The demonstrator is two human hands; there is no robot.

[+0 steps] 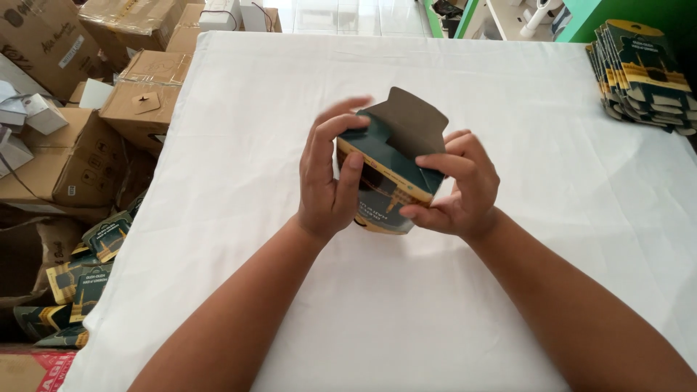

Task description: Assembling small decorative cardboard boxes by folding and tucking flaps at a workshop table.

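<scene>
Both hands are meeting above the middle of the table covered in a white cloth [450, 305], and between them they are holding a small dark green cardboard carton with a yellow band and a plain brown inside [392, 163]. The carton is sitting tilted in the air just over the cloth, its open end facing up and away from the person, with 1 rounded brown flap standing up at the far side. The left hand [328, 178] is gripping the carton's left side: its thumb is pressing on the printed front face while its fingers are curling over the upper left edge. The right hand [459, 190] is closing on the right side, its fingers folding across the yellow-banded edge and its thumb lying under the lower corner. Neither hand is flat or open; both are wrapping part-way round the carton. At the table's far right corner, well apart from the hands, a stack of flat unfolded cartons in the same green and yellow print [642, 76] is lying fanned on the cloth. To the left of the table, brown corrugated shipping boxes [138, 91] are crowding the floor, and more green and yellow cartons [87, 272] are lying loose below them.
</scene>
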